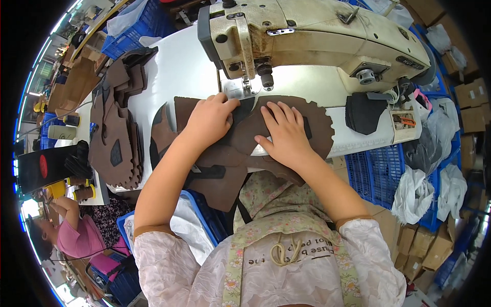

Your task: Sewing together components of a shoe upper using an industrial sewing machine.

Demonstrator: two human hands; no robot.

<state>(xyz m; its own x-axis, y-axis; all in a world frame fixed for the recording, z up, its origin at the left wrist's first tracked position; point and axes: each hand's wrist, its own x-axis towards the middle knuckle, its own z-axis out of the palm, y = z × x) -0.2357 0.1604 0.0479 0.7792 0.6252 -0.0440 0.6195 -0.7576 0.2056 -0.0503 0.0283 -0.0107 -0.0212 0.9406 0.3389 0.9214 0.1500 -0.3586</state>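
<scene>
A large brown leather-like cut piece with a scalloped right edge lies on the sewing machine's white bed. My right hand rests flat on it, fingers spread. To the left, my left hand is closed, its curled fingers at the brown material beside a black strip; the fingertips are partly hidden. Just beyond that hand are the sewing machine's presser foot and needle. Joined brown flaps with black patches hang over the near edge toward my lap.
Stacked brown cut pieces lie at the left. Black pieces sit right of the sewing machine. Blue crates and white bags stand at the right. Another person sits at the lower left, near thread spools.
</scene>
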